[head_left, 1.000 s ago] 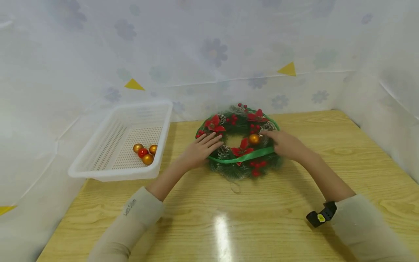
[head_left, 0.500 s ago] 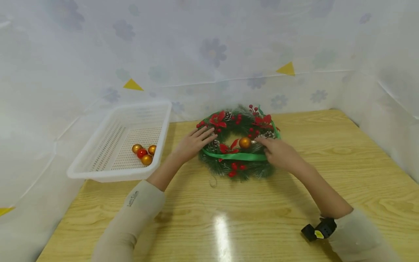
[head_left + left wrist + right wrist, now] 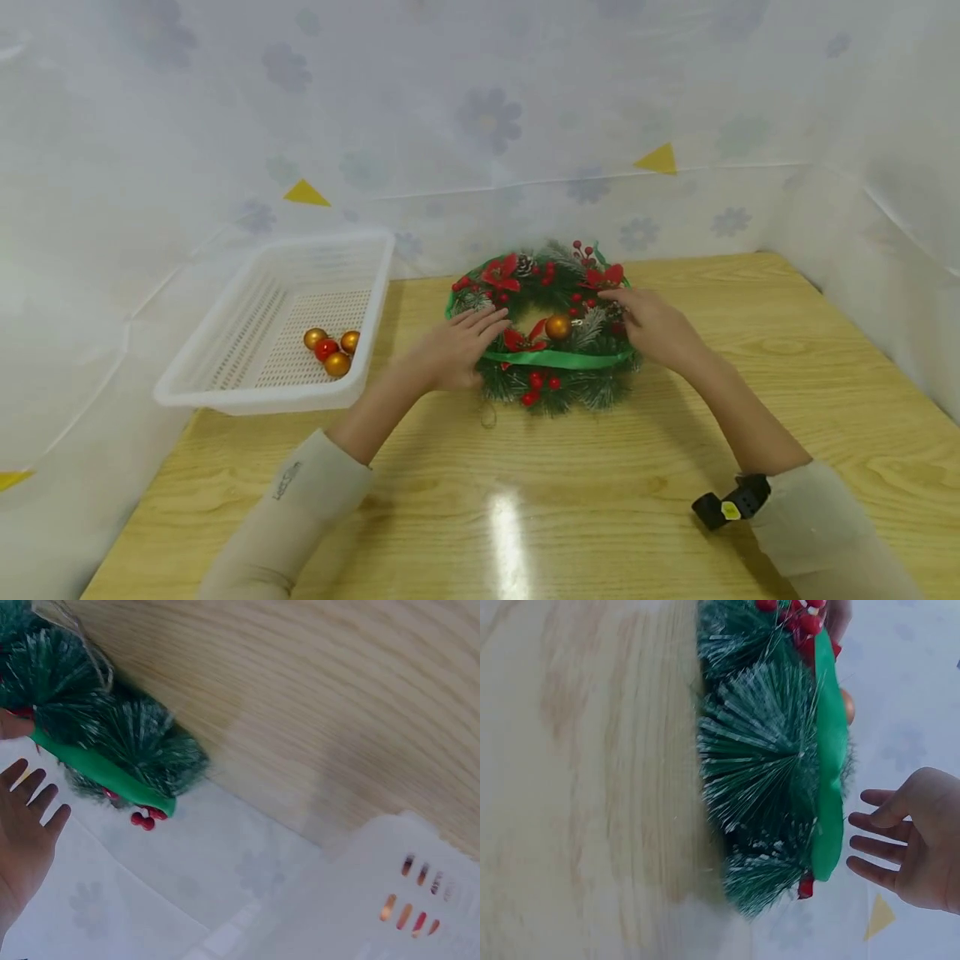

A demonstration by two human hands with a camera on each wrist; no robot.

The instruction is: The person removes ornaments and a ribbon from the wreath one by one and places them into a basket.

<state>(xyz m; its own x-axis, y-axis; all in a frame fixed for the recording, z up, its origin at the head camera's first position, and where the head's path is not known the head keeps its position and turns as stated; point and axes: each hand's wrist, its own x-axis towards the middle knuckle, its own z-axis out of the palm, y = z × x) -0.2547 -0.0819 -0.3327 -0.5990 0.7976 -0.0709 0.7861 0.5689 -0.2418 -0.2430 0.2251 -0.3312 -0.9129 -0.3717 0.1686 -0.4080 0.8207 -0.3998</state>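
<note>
A Christmas wreath [image 3: 558, 387] of green pine sprigs, red flowers, berries and pinecones lies on the table, with a green ribbon [image 3: 562, 359] looped around it. A gold bauble [image 3: 558, 327] sits on its inner front part, its metal cap pointing right. My left hand [image 3: 459, 346] is at the wreath's left side with fingers stretched out over the sprigs. At the right side is my right hand [image 3: 660, 329], its fingers loosely bent, holding nothing. In the right wrist view a gap shows between the right hand [image 3: 922, 840] and the ribbon.
A white plastic basket [image 3: 262, 398] stands on the left of the wooden table [image 3: 450, 500], with gold baubles [image 3: 337, 364] and a red bauble [image 3: 326, 349] in it. A thin string loop [image 3: 489, 414] lies before the wreath. White flowered sheeting [image 3: 487, 200] hangs behind.
The wreath has turned, bringing the gold bauble and the string loop left. My right hand has drawn back from the bauble's cap to the right. The left hand shifted left, then returned.
</note>
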